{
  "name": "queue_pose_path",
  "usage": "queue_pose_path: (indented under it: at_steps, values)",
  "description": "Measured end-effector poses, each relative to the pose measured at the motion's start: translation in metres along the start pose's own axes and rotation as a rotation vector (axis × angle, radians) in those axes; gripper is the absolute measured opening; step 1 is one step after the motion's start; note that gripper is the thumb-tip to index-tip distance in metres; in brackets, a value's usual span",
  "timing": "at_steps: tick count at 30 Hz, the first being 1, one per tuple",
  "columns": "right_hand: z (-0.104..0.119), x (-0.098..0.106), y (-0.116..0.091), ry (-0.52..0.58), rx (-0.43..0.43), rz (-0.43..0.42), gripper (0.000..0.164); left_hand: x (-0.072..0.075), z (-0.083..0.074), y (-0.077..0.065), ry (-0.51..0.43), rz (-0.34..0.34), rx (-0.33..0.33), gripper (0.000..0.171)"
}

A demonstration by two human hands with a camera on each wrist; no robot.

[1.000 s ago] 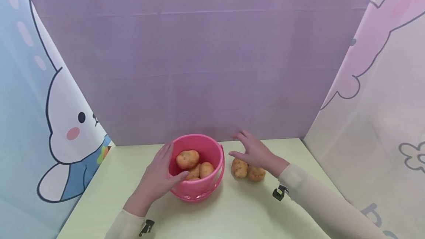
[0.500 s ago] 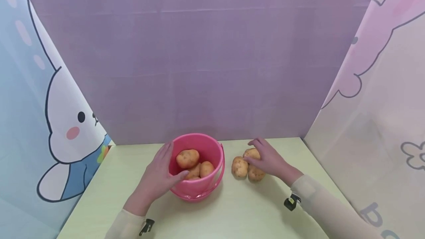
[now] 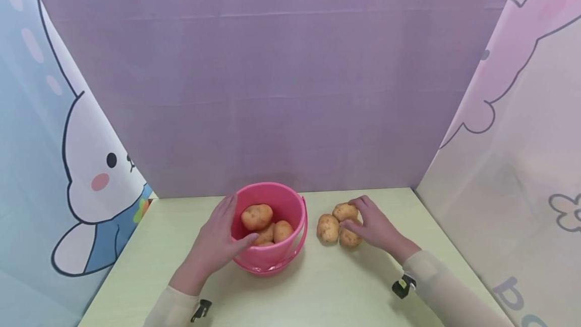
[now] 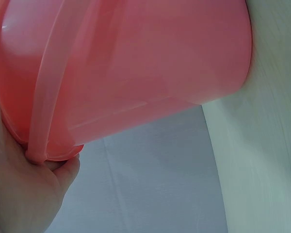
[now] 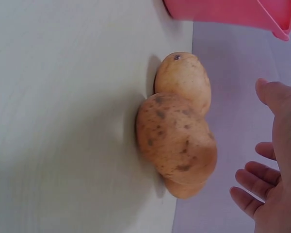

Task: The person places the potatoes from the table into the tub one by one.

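On the table stands a pink bucket with several potatoes inside. My left hand holds its left side, thumb across the front rim and fingers along the far left rim. In the left wrist view, the hand wraps the rim beside the handle joint. Right of the bucket, three potatoes lie clustered: a left one, a back one and a front one, partly covered by my right hand. That hand hovers above them, fingers spread; the right wrist view shows a gap between the hand and the spotted potato.
The bucket's handle hangs down on its right front side. A purple cloth wall rises behind the pale table. Cartoon-printed panels flank both sides.
My right hand has moved right and lowered from behind the loose potatoes to over them, uncovering the back potato. The left hand and bucket have stayed put.
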State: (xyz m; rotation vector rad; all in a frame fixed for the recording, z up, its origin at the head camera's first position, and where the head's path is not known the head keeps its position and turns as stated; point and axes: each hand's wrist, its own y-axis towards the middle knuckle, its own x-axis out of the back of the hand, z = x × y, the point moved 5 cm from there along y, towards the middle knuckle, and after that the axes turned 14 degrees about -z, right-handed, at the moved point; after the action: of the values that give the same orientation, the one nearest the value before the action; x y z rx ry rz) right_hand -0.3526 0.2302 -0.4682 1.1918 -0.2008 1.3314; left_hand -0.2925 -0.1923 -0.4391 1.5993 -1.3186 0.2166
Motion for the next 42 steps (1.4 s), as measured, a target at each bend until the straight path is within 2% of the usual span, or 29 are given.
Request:
queue_pose_path:
  at_steps: [12, 18, 27, 32, 37, 42]
  values:
    - [-0.009, -0.005, -0.017, 0.002, -0.046, 0.005, 0.073, 0.001, -0.002, 0.000, 0.004, 0.004, 0.003, 0.120]
    - [-0.014, -0.009, -0.025, -0.018, -0.047, 0.002, 0.086, 0.002, -0.003, 0.000, 0.006, 0.012, 0.014, 0.120]
    - [-0.022, -0.025, -0.040, -0.018, -0.161, 0.010, 0.106, 0.001, -0.002, -0.001, 0.008, 0.001, 0.009, 0.119]
    - [-0.026, -0.036, -0.046, -0.040, -0.181, 0.022, 0.116, 0.001, -0.001, -0.001, 0.012, 0.006, 0.010, 0.119]
    - [-0.029, -0.044, -0.049, -0.043, -0.173, 0.032, 0.116, 0.000, -0.001, -0.001, 0.012, 0.007, 0.011, 0.118]
    - [-0.029, -0.047, -0.053, -0.027, -0.178, 0.047, 0.109, 0.000, -0.001, -0.001, 0.015, 0.005, 0.008, 0.119]
